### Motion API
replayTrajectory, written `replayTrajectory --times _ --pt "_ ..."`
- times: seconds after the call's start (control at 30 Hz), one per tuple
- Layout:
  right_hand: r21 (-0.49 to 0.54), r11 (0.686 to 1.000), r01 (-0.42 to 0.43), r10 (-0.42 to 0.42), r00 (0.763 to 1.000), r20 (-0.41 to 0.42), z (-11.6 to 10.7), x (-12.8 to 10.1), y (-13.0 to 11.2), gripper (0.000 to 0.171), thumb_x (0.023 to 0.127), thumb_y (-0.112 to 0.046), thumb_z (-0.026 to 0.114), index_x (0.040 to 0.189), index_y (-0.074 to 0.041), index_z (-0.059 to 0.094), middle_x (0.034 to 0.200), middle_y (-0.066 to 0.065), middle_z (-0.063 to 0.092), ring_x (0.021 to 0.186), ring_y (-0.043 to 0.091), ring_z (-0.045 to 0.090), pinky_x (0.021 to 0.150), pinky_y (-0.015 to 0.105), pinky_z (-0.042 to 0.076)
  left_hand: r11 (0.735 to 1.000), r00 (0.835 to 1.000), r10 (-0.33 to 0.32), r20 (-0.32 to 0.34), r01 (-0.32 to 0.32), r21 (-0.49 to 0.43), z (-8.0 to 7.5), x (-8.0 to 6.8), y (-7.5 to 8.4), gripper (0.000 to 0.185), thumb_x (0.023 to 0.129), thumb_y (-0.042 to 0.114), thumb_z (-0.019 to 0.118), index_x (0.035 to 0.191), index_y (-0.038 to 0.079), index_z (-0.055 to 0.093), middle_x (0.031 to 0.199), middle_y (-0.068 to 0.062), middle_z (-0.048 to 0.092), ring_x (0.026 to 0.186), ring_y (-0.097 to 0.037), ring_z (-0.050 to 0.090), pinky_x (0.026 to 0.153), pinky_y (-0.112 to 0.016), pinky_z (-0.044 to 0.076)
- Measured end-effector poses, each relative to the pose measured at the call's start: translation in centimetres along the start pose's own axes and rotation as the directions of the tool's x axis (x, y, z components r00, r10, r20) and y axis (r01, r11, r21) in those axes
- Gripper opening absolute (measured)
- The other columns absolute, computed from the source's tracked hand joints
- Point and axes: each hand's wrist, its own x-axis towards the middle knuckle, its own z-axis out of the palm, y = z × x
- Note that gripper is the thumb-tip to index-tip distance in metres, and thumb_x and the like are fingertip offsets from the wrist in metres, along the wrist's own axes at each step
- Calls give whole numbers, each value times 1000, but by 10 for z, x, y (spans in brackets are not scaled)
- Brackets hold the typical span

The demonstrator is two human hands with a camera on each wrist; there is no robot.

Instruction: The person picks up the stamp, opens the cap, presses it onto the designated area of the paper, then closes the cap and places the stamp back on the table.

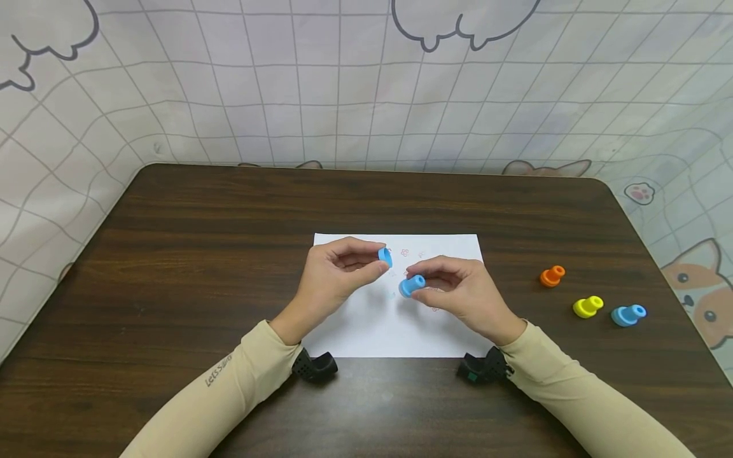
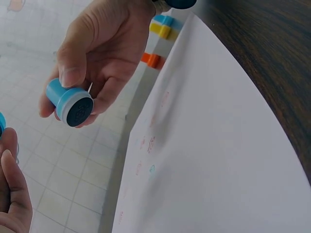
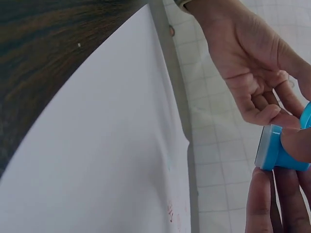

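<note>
My left hand pinches a small blue stamp cap between thumb and fingers above the paper. In my right hand is a blue stamp, held between the thumb and fingers just right of the cap, the two apart. In the left wrist view the uncapped stamp shows a dark round face with a white rim. Beneath both hands lies a white sheet of paper with several small red and blue-green printed marks near its upper middle.
To the right of the paper, an orange stamp, a yellow stamp and another blue stamp stand on the dark wooden table. A white grid-patterned cloth hangs behind the table's far edge.
</note>
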Motion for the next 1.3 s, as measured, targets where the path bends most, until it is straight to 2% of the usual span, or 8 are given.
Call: replayTrajectory --times 0.1,0.47,0.73,1.0,1.3 --pt "5 1000 5 -5 1000 8 0 0 1 31 88 -9 82 117 -4 74 110 2 78 98 17 77 88 25 63 1000 1000 -3 3 3 -2 0 0 0 29 86 5 83 114 2 77 112 -16 78 94 -9 78 88 -30 64" --pt "-90 993 75 -73 997 27 0 3 8 26 87 -5 81 112 -3 76 109 9 78 97 17 74 93 25 62 999 1000 26 16 -27 43 0 1 -1 26 87 6 82 112 2 77 113 -18 78 94 -9 78 91 -30 64" --pt "-180 983 39 -34 999 28 -5 5 11 26 86 -8 83 111 -8 77 111 6 78 95 15 73 92 24 62 998 1000 14 10 -15 53 -2 3 -3 28 85 6 84 112 3 77 114 -16 78 94 -9 78 89 -28 64" --pt "-241 970 -19 26 999 25 -9 7 10 22 85 -9 82 107 -14 79 107 3 79 91 16 72 85 22 62 999 1000 -3 -4 3 52 -5 5 -6 26 86 7 83 111 3 78 114 -16 78 95 -8 77 87 -27 64" --pt "-327 944 -45 64 997 47 -10 8 13 21 84 -15 86 104 -18 80 101 0 80 90 14 71 85 20 59 999 1000 -24 -14 24 42 -7 5 -8 27 86 8 84 112 5 78 111 -11 80 92 -8 77 86 -27 64"
